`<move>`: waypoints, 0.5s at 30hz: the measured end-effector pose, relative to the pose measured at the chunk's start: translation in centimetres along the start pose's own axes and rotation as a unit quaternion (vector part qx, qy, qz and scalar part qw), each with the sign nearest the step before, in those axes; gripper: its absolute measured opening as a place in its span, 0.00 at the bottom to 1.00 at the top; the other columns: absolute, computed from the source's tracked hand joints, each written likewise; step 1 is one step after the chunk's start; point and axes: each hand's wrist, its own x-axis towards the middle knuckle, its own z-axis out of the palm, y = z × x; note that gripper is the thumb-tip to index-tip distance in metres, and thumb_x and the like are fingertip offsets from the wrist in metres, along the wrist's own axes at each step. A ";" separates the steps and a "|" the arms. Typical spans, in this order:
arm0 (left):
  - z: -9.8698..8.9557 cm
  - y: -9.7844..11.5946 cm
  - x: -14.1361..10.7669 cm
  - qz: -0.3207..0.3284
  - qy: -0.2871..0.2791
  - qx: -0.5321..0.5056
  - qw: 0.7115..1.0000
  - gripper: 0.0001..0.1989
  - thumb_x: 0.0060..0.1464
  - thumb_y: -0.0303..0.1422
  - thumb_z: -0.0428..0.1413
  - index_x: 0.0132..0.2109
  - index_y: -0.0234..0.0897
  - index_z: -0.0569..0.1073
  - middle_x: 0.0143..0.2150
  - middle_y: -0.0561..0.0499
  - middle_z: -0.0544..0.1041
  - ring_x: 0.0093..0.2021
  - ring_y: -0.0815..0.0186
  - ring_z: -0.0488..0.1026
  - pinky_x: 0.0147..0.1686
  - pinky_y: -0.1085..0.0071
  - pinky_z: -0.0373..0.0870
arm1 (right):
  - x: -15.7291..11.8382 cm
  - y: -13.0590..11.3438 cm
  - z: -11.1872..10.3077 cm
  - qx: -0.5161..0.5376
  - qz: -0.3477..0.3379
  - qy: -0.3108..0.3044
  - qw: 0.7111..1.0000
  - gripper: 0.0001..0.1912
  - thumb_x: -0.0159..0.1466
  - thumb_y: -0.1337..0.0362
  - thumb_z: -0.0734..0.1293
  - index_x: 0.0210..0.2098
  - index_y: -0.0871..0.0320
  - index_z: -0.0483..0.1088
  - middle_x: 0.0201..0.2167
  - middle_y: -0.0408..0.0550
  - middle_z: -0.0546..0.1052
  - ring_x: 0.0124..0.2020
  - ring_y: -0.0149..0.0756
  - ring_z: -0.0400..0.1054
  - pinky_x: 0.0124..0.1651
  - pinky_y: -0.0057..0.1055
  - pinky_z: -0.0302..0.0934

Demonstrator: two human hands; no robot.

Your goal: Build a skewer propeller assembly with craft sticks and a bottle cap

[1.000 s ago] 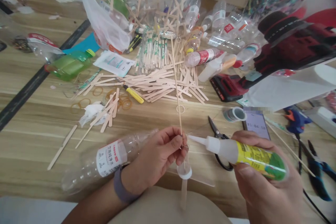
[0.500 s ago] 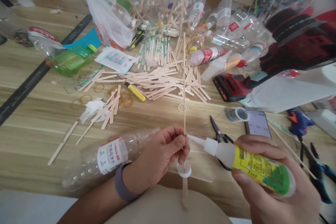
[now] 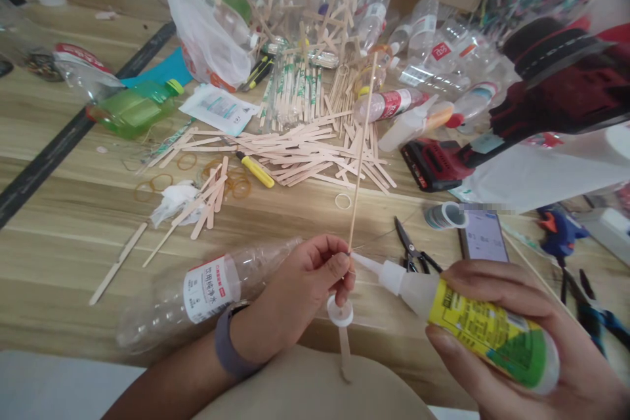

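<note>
My left hand (image 3: 315, 279) pinches a long thin wooden stick (image 3: 362, 157) near its lower part; the stick rises tilted slightly to the right. Below my fingers are a white bottle cap (image 3: 340, 311) and a flat wooden stick (image 3: 345, 354) that hangs down from it. My right hand (image 3: 551, 341) is wrapped round a glue bottle (image 3: 485, 331) with a yellow and green label. The bottle's white nozzle points left, and its tip is at the thin stick beside my left fingertips. Whether the tip touches the stick, I cannot tell.
A clear plastic bottle (image 3: 209, 292) lies by my left forearm. Black scissors (image 3: 412, 251), a wire spool (image 3: 445, 215) and a phone (image 3: 485, 233) are near my right hand. Flat sticks (image 3: 305, 154), a yellow cutter (image 3: 256, 169) and a red power tool (image 3: 443, 167) lie farther back.
The thin stick's top has tilted to the right, and the cap has shifted slightly left and up. The glue bottle has angled a little, its base lower, with the nozzle still at the stick.
</note>
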 end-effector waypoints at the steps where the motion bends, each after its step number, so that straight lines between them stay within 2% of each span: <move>1: 0.0 -0.1 0.0 0.002 0.001 0.005 1.000 0.18 0.46 0.42 0.66 0.33 0.35 0.68 0.22 0.57 0.71 0.20 0.75 0.62 0.22 0.75 0.55 | 0.0 -0.1 0.0 -0.007 -0.008 -0.003 1.000 0.17 0.56 0.61 0.73 0.44 0.46 0.70 0.39 0.49 0.74 0.38 0.48 0.71 0.34 0.43 0.66; 6: 0.0 -0.1 0.1 0.009 0.021 0.044 0.999 0.16 0.48 0.41 0.64 0.33 0.35 0.68 0.22 0.57 0.71 0.19 0.75 0.63 0.22 0.75 0.56 | 0.6 -1.7 0.3 -0.055 -0.002 0.006 0.998 0.13 0.57 0.59 0.72 0.41 0.46 0.69 0.36 0.49 0.74 0.39 0.49 0.70 0.36 0.44 0.65; 10: 0.1 -0.1 0.1 0.007 0.024 0.054 0.998 0.15 0.48 0.40 0.63 0.33 0.35 0.68 0.22 0.57 0.71 0.18 0.75 0.63 0.22 0.75 0.57 | 1.1 -1.6 -0.3 -0.060 -0.057 -0.030 0.996 0.19 0.54 0.61 0.74 0.44 0.47 0.68 0.37 0.48 0.74 0.39 0.47 0.70 0.36 0.43 0.65; 12: 0.1 -0.1 0.1 0.005 0.024 0.056 0.998 0.15 0.48 0.40 0.63 0.33 0.35 0.67 0.22 0.57 0.71 0.18 0.75 0.63 0.21 0.75 0.56 | 1.5 -1.6 -0.5 -0.063 -0.073 -0.044 0.994 0.19 0.54 0.61 0.74 0.45 0.47 0.69 0.37 0.48 0.75 0.38 0.47 0.70 0.35 0.42 0.65; 15: 0.2 -0.2 0.0 0.005 0.026 0.058 0.998 0.14 0.48 0.40 0.62 0.33 0.35 0.67 0.22 0.57 0.71 0.18 0.76 0.63 0.20 0.76 0.57 | 2.0 -2.3 0.0 -0.047 -0.053 -0.033 0.997 0.16 0.54 0.58 0.74 0.42 0.45 0.72 0.35 0.47 0.77 0.36 0.47 0.72 0.34 0.43 0.68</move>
